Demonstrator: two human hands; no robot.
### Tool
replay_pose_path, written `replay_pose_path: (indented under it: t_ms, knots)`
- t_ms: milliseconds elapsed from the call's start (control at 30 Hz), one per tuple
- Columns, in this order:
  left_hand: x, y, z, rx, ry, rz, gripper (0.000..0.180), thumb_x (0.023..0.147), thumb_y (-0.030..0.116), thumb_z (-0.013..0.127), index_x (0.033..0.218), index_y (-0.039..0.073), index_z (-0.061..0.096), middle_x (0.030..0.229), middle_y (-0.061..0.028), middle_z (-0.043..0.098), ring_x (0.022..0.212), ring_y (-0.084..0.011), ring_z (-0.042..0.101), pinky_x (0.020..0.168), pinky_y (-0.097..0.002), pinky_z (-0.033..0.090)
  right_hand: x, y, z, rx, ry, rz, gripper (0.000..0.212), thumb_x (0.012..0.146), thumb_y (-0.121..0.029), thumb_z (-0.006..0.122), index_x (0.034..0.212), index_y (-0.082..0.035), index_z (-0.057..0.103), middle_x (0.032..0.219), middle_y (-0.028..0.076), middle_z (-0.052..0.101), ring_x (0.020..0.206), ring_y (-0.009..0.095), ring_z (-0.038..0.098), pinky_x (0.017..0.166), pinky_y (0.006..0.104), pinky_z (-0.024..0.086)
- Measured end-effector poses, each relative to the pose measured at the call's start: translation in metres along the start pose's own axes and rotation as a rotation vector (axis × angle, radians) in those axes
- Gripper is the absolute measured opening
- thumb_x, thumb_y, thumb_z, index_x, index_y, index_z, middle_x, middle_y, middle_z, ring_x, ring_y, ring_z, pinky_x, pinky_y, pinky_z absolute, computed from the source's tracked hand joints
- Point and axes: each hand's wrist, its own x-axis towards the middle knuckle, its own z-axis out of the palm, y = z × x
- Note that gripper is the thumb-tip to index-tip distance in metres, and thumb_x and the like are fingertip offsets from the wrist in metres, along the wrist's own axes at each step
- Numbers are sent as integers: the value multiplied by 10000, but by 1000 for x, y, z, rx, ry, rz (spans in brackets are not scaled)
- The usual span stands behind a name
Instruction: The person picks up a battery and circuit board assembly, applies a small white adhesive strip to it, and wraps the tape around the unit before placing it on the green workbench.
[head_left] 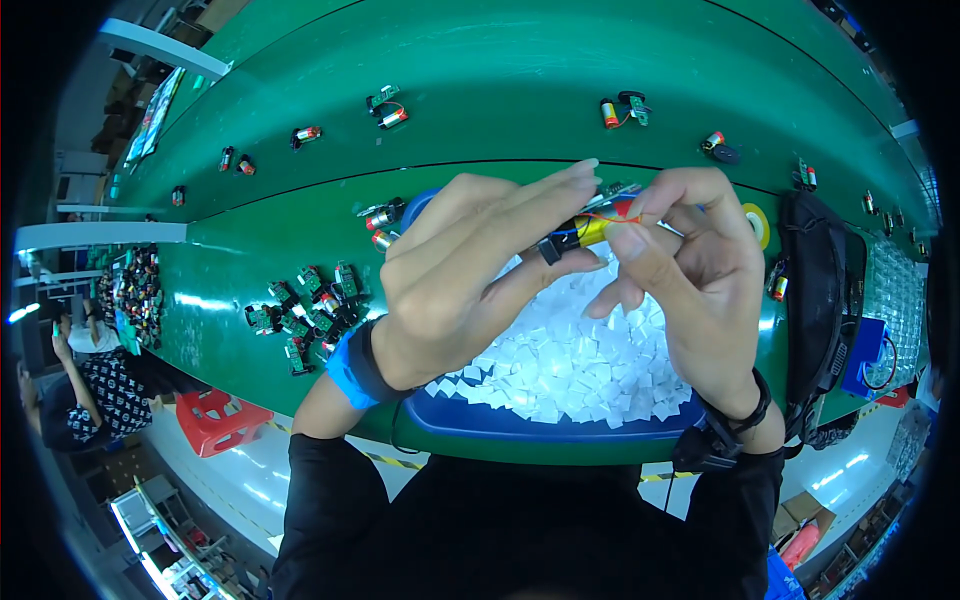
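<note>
Above a blue tray (560, 428) of small white square pieces (570, 365), my two hands hold a small yellow cylindrical battery (592, 231) with thin red and blue wires and a black part at one end. My left hand (445, 275) grips its black end between thumb and fingers. Thumb and index finger of my right hand (705, 275) pinch at the other end, where the wires run. Part of a circuit board edge shows behind the battery; the fingers hide the rest.
A pile of green circuit boards with batteries (315, 312) lies left of the tray. More such assemblies stand along the green bench (520, 110). At right are a yellow tape roll (757, 226), a black bag (815, 300) and a blue box (868, 358). Another person (95, 385) sits far left.
</note>
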Motion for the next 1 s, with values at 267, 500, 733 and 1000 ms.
replay_pose_path:
  t_ms: [267, 500, 733, 1000]
  knots:
    - [2, 5, 0, 129, -27, 52, 497, 678, 39, 861, 1144, -7, 695, 1149, -124, 727, 906, -243, 686, 762, -300, 564, -1, -2, 3, 117, 84, 98, 299, 932, -13, 654, 1156, -9, 456, 894, 81, 606, 523, 75, 551, 529, 314, 611]
    - [3, 5, 5, 3, -38, 51, 428, 742, 8, 826, 1146, -19, 687, 1158, -169, 709, 906, -226, 680, 718, -318, 581, -1, -2, -5, 45, 38, 131, 433, 917, 1, 667, 1266, 20, 411, 869, 70, 616, 558, 82, 579, 549, 309, 621]
    - [2, -2, 0, -1091, 27, -631, 351, 912, -20, 668, 1251, -75, 595, 1197, -212, 650, 946, -192, 671, 728, -310, 637, 1, -1, -3, -409, 8, -234, 512, 865, 50, 700, 1311, 57, 448, 935, 120, 675, 679, 125, 655, 596, 283, 597]
    - [-3, 0, 5, -1001, 99, -461, 374, 925, -37, 644, 1282, -89, 548, 1252, -235, 616, 1035, -239, 670, 748, -331, 640, 2, 10, -6, -936, -116, -788, 526, 780, 102, 726, 1287, 105, 583, 875, 148, 698, 704, 159, 671, 600, 260, 541]
